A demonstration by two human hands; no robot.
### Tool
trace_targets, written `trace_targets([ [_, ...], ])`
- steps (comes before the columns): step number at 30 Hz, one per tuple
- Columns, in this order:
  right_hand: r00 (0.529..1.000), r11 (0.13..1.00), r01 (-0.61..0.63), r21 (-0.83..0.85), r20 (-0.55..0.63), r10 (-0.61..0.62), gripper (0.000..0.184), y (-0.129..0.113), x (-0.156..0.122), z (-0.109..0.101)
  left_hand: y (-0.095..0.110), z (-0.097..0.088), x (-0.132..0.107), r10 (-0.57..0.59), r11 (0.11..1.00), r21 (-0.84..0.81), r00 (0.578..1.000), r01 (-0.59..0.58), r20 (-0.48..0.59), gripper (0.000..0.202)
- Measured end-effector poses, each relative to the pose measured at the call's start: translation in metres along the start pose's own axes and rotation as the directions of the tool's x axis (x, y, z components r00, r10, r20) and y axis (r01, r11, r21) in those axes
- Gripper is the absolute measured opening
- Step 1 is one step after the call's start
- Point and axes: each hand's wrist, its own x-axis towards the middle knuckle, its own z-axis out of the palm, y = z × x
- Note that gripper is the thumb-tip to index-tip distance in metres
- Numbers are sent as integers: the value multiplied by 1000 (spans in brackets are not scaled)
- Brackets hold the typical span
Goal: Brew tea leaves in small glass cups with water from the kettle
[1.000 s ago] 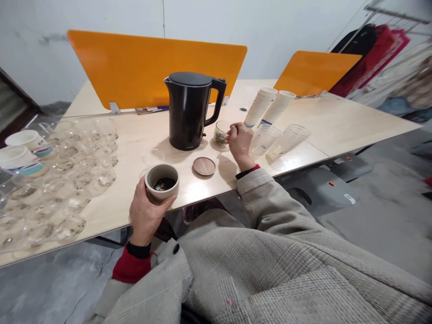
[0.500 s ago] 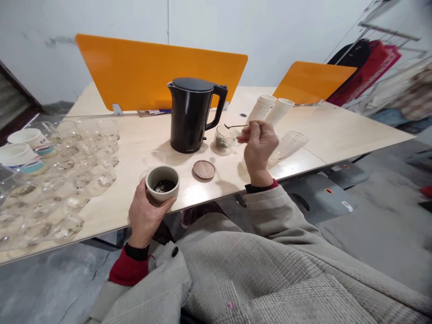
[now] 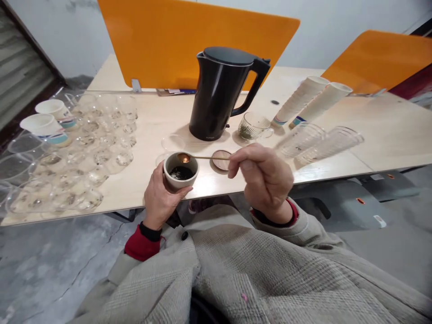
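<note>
My left hand is wrapped round a pale ceramic cup with dark, loose tea leaves inside. In my right hand I pinch the thin handle of a small metal spoon. The spoon's bowl is over the far rim of the cup. A round wooden lid lies on the table, partly behind the spoon handle and my fingers. Behind it stands a ribbed glass cup with some green leaves at the bottom.
A black electric kettle stands in the middle. Many clear cups with a little in them crowd the left side, with two paper cups among them. Stacked paper cups and clear plastic cups lie right. Orange dividers border the back.
My right hand has brought the spoon from near the glass cup, leftward and closer, to over the ceramic cup. My left hand still holds that cup. The view has shifted.
</note>
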Motion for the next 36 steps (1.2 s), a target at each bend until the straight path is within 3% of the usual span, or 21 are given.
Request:
trace_targets([
  [4, 945, 969, 200, -142, 288, -153, 20, 12, 3, 8, 4, -2, 0, -33, 999, 20, 999, 32, 26, 101],
  [8, 896, 921, 322, -219, 386, -221, 20, 25, 1, 24, 5, -2, -1, -56, 998, 20, 998, 56, 36, 101],
  [13, 843, 918, 358, -170, 482, -240, 16, 30, -3, 36, 5, -1, -1, -74, 997, 26, 996, 73, 46, 100],
  [23, 869, 932, 307, -194, 456, -192, 19, 33, -2, 29, 4, -1, -1, -48, 998, 36, 998, 47, 43, 99],
  [31, 915, 955, 243, -168, 366, -168, 13, 35, -2, 28, 3, -1, -1, -36, 999, 33, 999, 35, 33, 101],
  [36, 896, 936, 272, -223, 413, -162, 15, 36, -3, 31, 4, 0, -2, -31, 999, 25, 999, 30, 18, 100],
])
